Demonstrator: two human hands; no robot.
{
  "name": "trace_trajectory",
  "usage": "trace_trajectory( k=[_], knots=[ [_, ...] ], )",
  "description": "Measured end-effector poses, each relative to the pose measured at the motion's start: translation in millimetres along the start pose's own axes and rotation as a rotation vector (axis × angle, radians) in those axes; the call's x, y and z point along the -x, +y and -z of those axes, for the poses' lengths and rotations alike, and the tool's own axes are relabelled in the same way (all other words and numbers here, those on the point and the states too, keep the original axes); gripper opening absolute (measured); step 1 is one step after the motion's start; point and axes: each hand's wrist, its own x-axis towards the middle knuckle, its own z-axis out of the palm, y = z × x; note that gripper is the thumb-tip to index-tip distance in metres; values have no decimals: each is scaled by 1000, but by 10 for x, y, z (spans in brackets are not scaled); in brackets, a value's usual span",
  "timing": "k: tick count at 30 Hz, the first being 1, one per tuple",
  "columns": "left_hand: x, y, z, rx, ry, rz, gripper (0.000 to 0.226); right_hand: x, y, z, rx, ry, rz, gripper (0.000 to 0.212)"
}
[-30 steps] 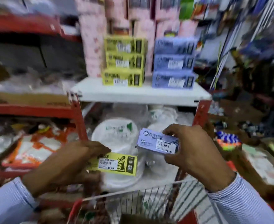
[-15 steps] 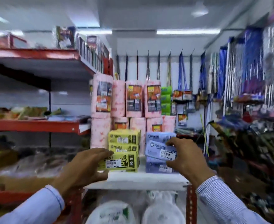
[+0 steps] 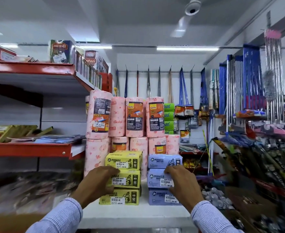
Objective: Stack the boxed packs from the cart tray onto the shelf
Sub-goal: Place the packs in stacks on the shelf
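On the white shelf (image 3: 135, 214) stand two stacks of boxed packs, a yellow stack (image 3: 123, 160) on the left and a blue stack (image 3: 165, 161) on the right. My left hand (image 3: 96, 184) grips a yellow pack (image 3: 127, 179) held in front of the yellow stack at its middle level. In front of the blue stack, at the same height, my right hand (image 3: 183, 184) grips a blue pack (image 3: 160, 179). Each held pack hides the middle of the stack behind it. The cart tray is out of view.
Pink kitchen towel rolls (image 3: 135, 118) are piled two high right behind the stacks. Red shelves (image 3: 29, 148) with goods run along the left. Brooms and mops (image 3: 249, 91) hang on the right wall, above cluttered racks (image 3: 264, 165).
Both hands have risen from below shelf level, over the cart, up to the stacks, each carrying its pack. The view has tilted up from the cart to the shelf.
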Motion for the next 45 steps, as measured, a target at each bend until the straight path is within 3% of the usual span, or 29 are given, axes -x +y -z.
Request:
trace_trajectory(
  k=[8,22,27,30,35,40,45],
  knots=[
    [-22,-74,-48,8,-1,26,55,-36,87,-80,-52,-15,-32,51],
    [49,-14,-29,34,-28,60,39,58,85,-88,-75,5,-10,42],
    [247,80,-167,-134,101,-63,71,287,-13,-110,30,31,90,71],
    [523,361,-226,-142,159,-113,78,529,-98,-70,32,19,128,77],
    [1193,775,-523,-67,103,-140,83,1263,-192,-114,-11,-70,167,77],
    [1853,937,-1051,51,-1,-98,71,2167,-99,-449,-43,-261,136,80],
    [2729,1088,-1778,171,-254,-27,72,3096,-59,-1024,-139,-529,13,76]
  ],
)
